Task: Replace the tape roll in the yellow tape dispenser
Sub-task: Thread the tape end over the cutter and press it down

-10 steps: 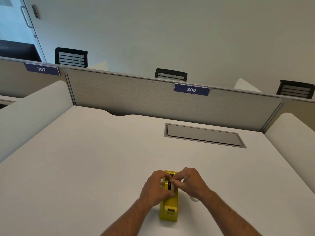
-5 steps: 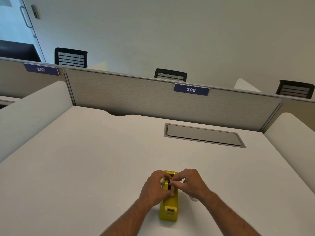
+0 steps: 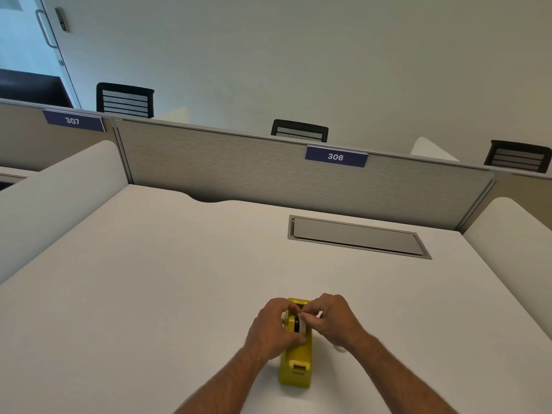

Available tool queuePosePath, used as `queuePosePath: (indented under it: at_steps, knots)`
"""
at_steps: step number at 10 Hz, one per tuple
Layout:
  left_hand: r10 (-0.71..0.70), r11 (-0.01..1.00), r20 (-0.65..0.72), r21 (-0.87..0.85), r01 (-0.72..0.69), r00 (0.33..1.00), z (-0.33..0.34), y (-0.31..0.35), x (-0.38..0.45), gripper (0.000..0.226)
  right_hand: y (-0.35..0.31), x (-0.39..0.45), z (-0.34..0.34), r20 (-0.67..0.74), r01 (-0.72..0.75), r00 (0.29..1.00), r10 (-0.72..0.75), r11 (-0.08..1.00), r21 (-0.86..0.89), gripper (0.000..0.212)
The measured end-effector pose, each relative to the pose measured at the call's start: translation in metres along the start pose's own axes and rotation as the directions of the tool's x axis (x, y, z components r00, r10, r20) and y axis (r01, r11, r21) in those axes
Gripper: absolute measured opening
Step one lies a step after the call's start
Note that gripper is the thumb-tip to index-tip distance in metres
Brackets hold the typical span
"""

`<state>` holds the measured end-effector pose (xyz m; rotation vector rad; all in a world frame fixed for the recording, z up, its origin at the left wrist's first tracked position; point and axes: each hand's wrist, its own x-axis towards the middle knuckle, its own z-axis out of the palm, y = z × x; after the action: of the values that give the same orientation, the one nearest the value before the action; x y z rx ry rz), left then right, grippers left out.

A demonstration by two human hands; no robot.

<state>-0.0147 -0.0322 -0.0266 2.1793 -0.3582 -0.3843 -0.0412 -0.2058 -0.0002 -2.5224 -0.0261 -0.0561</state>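
White desk [image 3: 149,294] carries yellow tape dispenser [image 3: 295,366].

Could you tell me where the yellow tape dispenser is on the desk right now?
In the head view, the yellow tape dispenser stands on the white desk near its front edge, between the left hand and right hand.

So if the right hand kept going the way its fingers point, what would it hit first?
The right hand points left, so likely the tape roll in the yellow dispenser, which its fingertips seem to touch already; then the left hand.
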Motion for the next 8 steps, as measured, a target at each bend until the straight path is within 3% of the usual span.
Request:
queuePosePath:
  at_steps: [8]
  knots:
    - [-0.016,1.000,-0.008,-0.004,0.016,1.000,0.002,-0.001,0.002,0.064,0.000,0.007,-0.015,0.153,0.101,0.984,-0.096,0.995,-0.026,0.011]
